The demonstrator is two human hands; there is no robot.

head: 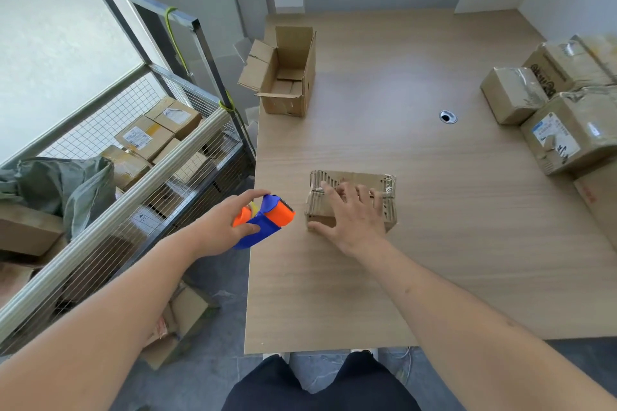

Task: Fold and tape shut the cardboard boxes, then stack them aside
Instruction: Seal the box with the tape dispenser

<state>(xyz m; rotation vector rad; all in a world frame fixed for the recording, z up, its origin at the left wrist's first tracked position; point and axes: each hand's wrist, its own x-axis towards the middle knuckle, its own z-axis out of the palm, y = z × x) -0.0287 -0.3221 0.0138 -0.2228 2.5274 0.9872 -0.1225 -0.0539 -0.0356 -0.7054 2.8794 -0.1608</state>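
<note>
- Closest in, your left hand [230, 227] is off the desk's left edge, gripping the blue and orange tape dispenser [265, 222]; thumb on the near side, fingers [258, 194] curled over the top, clamped on its body. The toothed end points toward the box, which looks like a ready position for laying tape.
- Just beside it, your right hand [350, 213] sits on the small cardboard box [354, 200] near the front-left of the desk [434, 243]. The fingers [364, 192] are spread and fairly straight across the top, thumb against the near-left corner. It's pressing, not gripping, likely to pin the flaps flat and keep the box from sliding.
- That box looks folded shut, its top worn and showing corrugation. Whether any tape is on it yet, you can't tell from here.
- Left of the desk, down low, a wire cage cart [133, 177] holds sealed parcels.
- Farther back on the left of the desk, an open cardboard box [287, 77] stands with flaps up, not yet folded; that one is probably next.
- Far right, a stack of taped boxes [561, 110] crowds the desk edge, well apart from your hands; presumably the finished pile.
- A cable hole [447, 117] sits mid-desk between you and that stack.
</note>
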